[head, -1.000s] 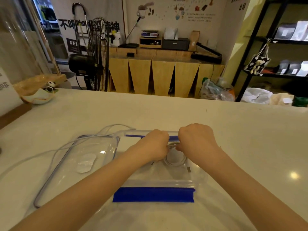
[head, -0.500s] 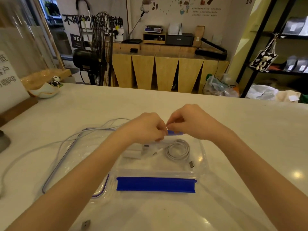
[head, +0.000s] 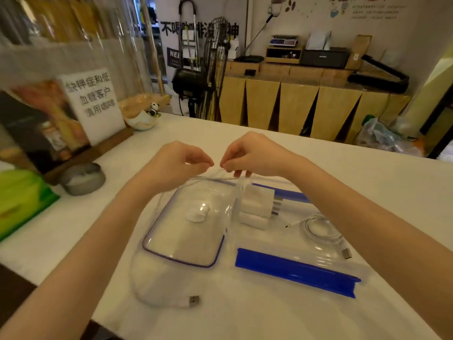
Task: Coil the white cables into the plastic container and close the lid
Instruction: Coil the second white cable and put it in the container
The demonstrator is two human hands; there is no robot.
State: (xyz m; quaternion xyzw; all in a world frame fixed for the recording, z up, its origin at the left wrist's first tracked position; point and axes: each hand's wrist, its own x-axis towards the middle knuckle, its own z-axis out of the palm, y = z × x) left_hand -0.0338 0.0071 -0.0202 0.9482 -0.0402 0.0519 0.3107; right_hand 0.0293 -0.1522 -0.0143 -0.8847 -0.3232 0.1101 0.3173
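Nearest on the white bench, a USB plug on a blurred white cable. Beyond it, clear lid with purple rim, lying beside the plastic container with blue latches. Inside the container: white charger blocks and a coiled white cable, connector end at the near wall. Above, left hand and right hand, fingertips close together, each grip pinched on a thin white cable strand. Farther left, a sign reading "缺钾症和低血糖客户慎用咖啡". On the far wall, partly hidden Chinese lettering, illegible in full.
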